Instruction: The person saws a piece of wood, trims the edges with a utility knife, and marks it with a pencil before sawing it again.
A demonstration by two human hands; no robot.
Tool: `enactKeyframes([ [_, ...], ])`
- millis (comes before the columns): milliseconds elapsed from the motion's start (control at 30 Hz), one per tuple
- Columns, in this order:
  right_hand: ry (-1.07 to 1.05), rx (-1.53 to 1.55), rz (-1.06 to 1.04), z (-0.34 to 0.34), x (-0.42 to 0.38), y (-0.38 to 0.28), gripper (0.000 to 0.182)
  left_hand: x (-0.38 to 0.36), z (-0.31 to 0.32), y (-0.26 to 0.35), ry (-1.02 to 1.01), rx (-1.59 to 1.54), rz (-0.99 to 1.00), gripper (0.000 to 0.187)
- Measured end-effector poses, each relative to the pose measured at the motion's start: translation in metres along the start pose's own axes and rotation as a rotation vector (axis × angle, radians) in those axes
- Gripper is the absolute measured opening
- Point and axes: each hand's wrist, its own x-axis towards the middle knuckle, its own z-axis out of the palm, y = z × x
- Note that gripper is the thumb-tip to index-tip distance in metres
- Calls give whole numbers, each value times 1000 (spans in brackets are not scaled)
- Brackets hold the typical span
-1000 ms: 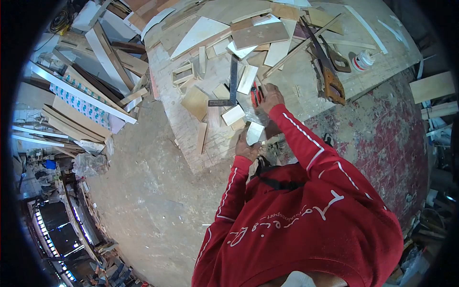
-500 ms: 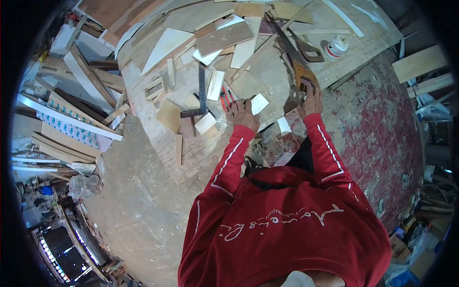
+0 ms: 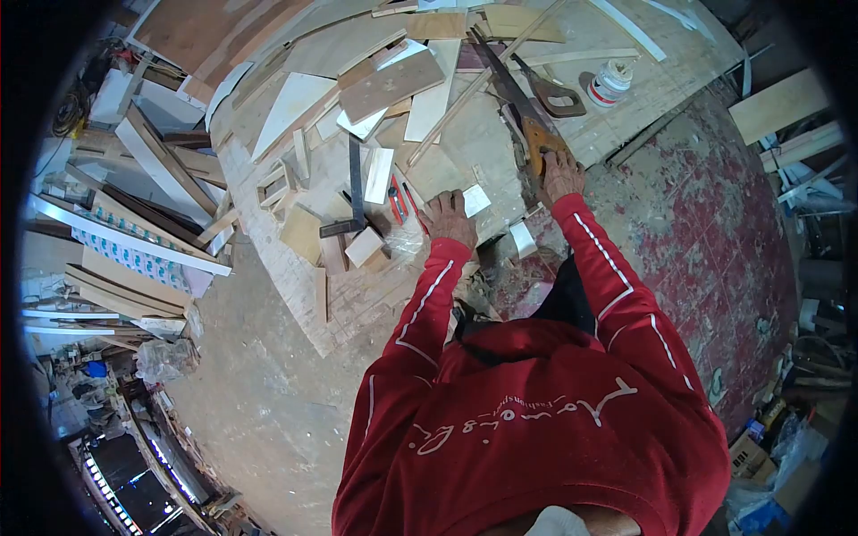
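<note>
My right hand [image 3: 561, 174] is closed around the wooden handle of a handsaw [image 3: 540, 141], whose dark blade points away over the worktable. Flat on the table lies my left hand [image 3: 447, 219], its fingers stretched out beside a small white-faced offcut [image 3: 476, 200]. Left of that hand is a red-handled tool [image 3: 398, 202], perhaps pliers. Past it are a pale wood strip [image 3: 379, 176] and a dark try square [image 3: 356, 183]. Another white offcut [image 3: 523, 239] sits at the table's near edge, between my forearms.
A second saw [image 3: 559, 100] and a white bottle [image 3: 610, 83] stand beyond my right hand. Boards and scraps [image 3: 391, 83] cover the table's far side. Stacked planks [image 3: 170, 161] lean at the left, and more boards [image 3: 779, 107] are at the right.
The view has shifted, so the table things appear farther left. My right hand still grips the handsaw, and my left hand keeps its place by the white offcut.
</note>
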Motion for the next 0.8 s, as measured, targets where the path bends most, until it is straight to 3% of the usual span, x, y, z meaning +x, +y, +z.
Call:
enactKeyframes([
  [100,-65,105,38,-28,1,-17,43,0,10,-2,125,6,80,64],
  [167,177,335,56,-27,1,-23,32,0,8,-1,100,35,91,65],
  [300,259,597,120,-25,-25,-27,32,3,16,-3,132,33,161,66],
  [433,243,867,352,-68,-80,-41,23,2,30,-5,208,-21,181,66],
  [500,351,1221,440,-106,-118,-51,21,-1,33,-5,257,-165,154,66],
  [600,356,1103,518,-120,-168,-37,24,0,32,-6,253,-196,155,66],
  [667,211,1044,578,-126,-204,-31,28,1,30,-5,254,-223,156,66],
  [800,114,944,530,-140,-246,-40,29,5,31,-3,275,-238,158,62],
])
